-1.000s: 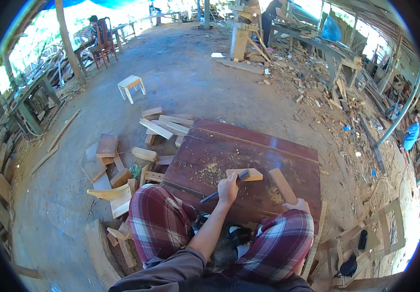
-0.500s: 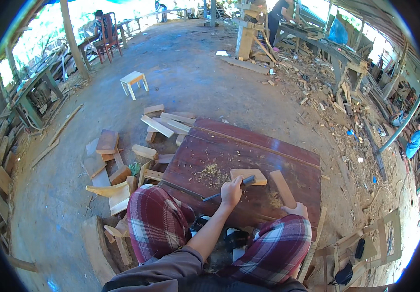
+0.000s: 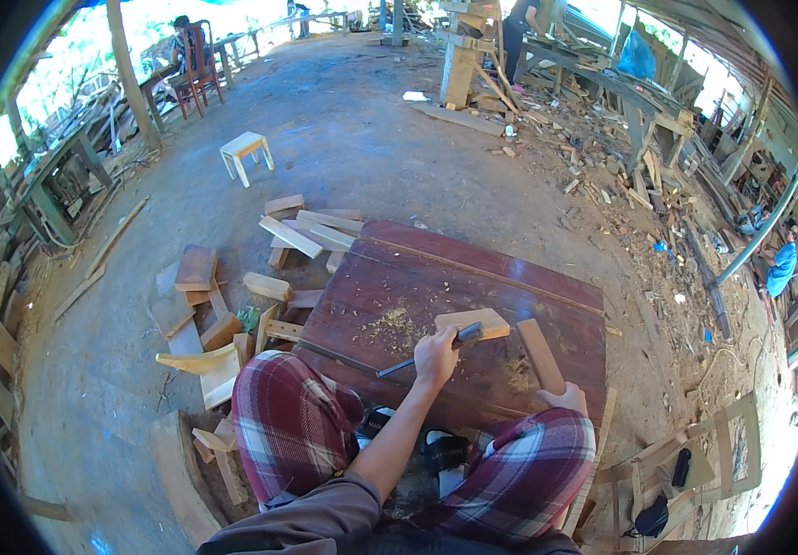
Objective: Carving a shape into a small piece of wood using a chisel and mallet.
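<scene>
My left hand [image 3: 436, 359] is closed around a chisel [image 3: 399, 368]; its thin blade points left and its dark handle end sticks out above my fist. Just beyond the fist, a pale wooden block [image 3: 487, 322] lies on the reddish-brown wooden table [image 3: 399, 277], partly covered by the chisel handle. My right hand [image 3: 565, 400] grips the near end of a flat wooden bar [image 3: 538, 351], which points away from me over the table. Wood shavings [image 3: 397, 326] lie scattered on the tabletop. My fingers are partly hidden on both hands.
Several wood offcuts [image 3: 302, 236] and blocks [image 3: 197, 268] are piled left of the table. A small stool [image 3: 247, 146] stands farther off. At the right lie a wooden frame [image 3: 723, 444] and scrap wood. Other people [image 3: 783, 264] are in the background.
The whole view has shifted slightly. My left hand has tilted the chisel a little, its handle end rising. Both hands keep their hold.
</scene>
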The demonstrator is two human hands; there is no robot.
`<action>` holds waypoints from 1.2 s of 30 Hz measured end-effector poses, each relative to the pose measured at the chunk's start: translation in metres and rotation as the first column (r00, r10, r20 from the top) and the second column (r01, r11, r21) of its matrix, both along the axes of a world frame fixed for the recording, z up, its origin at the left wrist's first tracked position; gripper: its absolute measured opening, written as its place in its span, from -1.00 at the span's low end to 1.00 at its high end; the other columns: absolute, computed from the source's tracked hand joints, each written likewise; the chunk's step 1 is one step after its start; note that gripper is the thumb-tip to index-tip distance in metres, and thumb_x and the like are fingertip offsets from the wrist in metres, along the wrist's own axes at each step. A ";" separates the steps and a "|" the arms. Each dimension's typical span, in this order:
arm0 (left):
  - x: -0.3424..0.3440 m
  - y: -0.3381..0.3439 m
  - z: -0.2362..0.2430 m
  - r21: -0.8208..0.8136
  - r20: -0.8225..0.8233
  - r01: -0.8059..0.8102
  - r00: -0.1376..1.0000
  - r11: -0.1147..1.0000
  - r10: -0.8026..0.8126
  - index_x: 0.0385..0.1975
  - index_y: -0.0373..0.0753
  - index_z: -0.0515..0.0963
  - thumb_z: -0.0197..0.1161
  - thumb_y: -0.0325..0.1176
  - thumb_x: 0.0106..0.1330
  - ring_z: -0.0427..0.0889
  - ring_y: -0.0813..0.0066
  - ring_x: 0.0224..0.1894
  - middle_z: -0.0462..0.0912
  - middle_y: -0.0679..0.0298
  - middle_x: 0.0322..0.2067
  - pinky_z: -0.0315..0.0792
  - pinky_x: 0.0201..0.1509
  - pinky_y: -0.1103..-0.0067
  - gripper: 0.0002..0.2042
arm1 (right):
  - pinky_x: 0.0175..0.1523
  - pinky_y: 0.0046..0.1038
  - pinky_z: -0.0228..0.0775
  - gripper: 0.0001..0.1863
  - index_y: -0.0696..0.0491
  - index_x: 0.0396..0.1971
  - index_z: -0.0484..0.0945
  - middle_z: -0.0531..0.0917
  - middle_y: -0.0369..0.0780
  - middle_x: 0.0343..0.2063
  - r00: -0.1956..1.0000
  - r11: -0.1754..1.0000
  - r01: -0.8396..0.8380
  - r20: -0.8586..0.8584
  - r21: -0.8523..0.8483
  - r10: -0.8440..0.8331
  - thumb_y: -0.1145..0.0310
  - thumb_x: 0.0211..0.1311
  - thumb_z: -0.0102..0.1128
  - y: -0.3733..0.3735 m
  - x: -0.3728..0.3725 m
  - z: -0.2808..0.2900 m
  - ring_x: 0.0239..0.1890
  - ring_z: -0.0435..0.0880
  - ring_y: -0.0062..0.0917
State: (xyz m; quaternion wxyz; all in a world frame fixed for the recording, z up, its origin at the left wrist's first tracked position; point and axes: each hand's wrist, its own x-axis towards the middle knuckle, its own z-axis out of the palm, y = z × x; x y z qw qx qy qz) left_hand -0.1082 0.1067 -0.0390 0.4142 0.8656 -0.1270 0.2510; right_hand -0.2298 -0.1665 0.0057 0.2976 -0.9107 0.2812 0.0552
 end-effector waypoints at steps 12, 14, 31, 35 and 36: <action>-0.001 -0.008 0.012 0.192 -0.140 0.093 0.988 0.977 -0.067 -0.37 -0.19 0.56 0.25 -0.46 0.03 0.64 0.16 -0.27 0.64 0.17 -0.44 0.47 -0.19 0.31 -0.85 | -0.15 -0.34 0.50 -0.38 0.25 -0.22 0.60 0.71 -0.02 -0.36 0.999 0.995 0.009 0.032 0.099 -0.012 0.06 -0.22 0.47 -0.001 -0.006 0.012 -0.27 0.73 -0.34; 0.001 -0.010 0.009 0.253 -0.178 0.007 0.983 0.967 0.040 -0.42 -0.19 0.53 0.22 -0.46 0.05 0.64 0.14 -0.33 0.62 0.19 -0.47 0.47 -0.20 0.30 -0.91 | -0.15 -0.33 0.50 -0.39 0.25 -0.22 0.60 0.71 -0.01 -0.36 0.999 0.991 0.010 0.041 0.131 -0.015 0.07 -0.22 0.47 0.004 -0.008 0.022 -0.26 0.73 -0.34; -0.011 -0.019 0.007 0.091 -0.130 0.000 0.991 0.996 0.012 -0.33 -0.20 0.56 0.22 -0.47 0.05 0.65 0.09 -0.37 0.65 0.11 -0.43 0.50 -0.25 0.28 -0.83 | -0.08 -0.31 0.48 -0.29 0.20 -0.06 0.49 0.67 0.00 -0.22 0.998 0.999 0.037 0.040 0.022 -0.038 0.09 -0.20 0.51 -0.006 -0.011 0.013 -0.16 0.69 -0.26; -0.005 -0.012 0.003 0.194 -0.214 0.039 0.977 0.980 0.004 -0.36 -0.21 0.55 0.18 -0.50 0.06 0.65 0.08 -0.37 0.65 0.09 -0.42 0.51 -0.26 0.27 -0.86 | -0.05 -0.28 0.47 -0.32 0.23 -0.11 0.48 0.66 0.05 -0.20 0.998 0.999 0.036 0.045 0.014 -0.037 0.10 -0.21 0.46 0.006 -0.013 0.026 -0.12 0.68 -0.23; -0.004 -0.014 0.004 0.193 -0.215 0.041 0.977 0.980 0.001 -0.36 -0.21 0.55 0.18 -0.50 0.06 0.65 0.08 -0.37 0.65 0.09 -0.42 0.51 -0.26 0.27 -0.86 | -0.05 -0.29 0.48 -0.32 0.23 -0.10 0.48 0.66 0.05 -0.21 0.999 0.999 0.033 0.033 0.031 -0.034 0.10 -0.21 0.46 0.005 -0.014 0.027 -0.13 0.68 -0.23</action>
